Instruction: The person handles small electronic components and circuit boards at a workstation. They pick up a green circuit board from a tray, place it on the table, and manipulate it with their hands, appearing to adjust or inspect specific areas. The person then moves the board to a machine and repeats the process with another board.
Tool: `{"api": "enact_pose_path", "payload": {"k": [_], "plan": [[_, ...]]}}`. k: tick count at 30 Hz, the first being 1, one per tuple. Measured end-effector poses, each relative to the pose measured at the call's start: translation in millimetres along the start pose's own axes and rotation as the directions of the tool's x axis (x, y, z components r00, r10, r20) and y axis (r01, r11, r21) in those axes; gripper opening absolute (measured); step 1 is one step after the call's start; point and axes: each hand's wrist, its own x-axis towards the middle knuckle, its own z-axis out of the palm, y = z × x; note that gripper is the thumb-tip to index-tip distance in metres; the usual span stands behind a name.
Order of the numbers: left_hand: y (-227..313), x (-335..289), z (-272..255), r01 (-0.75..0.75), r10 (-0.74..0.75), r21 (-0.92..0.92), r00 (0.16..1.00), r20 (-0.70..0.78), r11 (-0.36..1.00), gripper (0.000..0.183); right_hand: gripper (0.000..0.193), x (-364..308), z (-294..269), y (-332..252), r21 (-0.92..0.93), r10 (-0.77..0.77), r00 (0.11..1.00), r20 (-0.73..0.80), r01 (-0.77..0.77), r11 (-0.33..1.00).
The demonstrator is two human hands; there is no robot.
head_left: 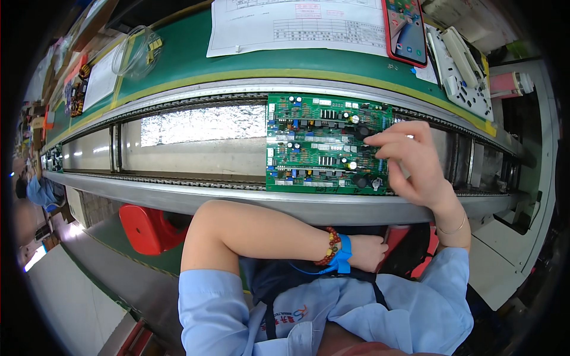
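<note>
Right hand [415,163]: fingers [386,140] bent, tips pinched together on small part at right edge of green circuit board [314,145]; board lies on conveyor rails [196,181], left of fingers. Left hand [368,252]: curled loosely at lap, grip unclear.

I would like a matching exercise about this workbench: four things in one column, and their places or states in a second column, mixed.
Things:
1. circuit board
2. phone
3. right hand
4. left hand

Places or states:
A. lies on the green shelf behind the conveyor, red case
B. fingers touch the board's right side
C. sits across the conveyor rails
D. rests near the body, blue strap at its wrist

Pairs: 1-C, 2-A, 3-B, 4-D
</note>
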Motion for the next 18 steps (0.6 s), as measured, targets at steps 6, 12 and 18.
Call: {"api": "enact_pose_path", "payload": {"k": [6,12,18], "plan": [[-1.1,-0.9,-5.8,-0.001,0.001,-0.004,1.0,-0.023,1.0,0.011,0.024,1.9,5.3,-5.2,-0.058,-0.008,0.992,0.122,0.016,0.998],[-1.2,0.7,-6.2,0.007,-0.007,-0.015,1.0,0.007,1.0,0.011,0.025,0.1,7.9,-3.4,-0.106,0.015,0.991,0.134,-0.001,0.994],[-1.4,0.6,-6.0,0.003,-0.002,-0.006,1.0,0.023,1.0,0.011,0.026,0.8,8.6,-3.7,-0.132,0.04,0.987,0.158,-0.019,0.991]]}}
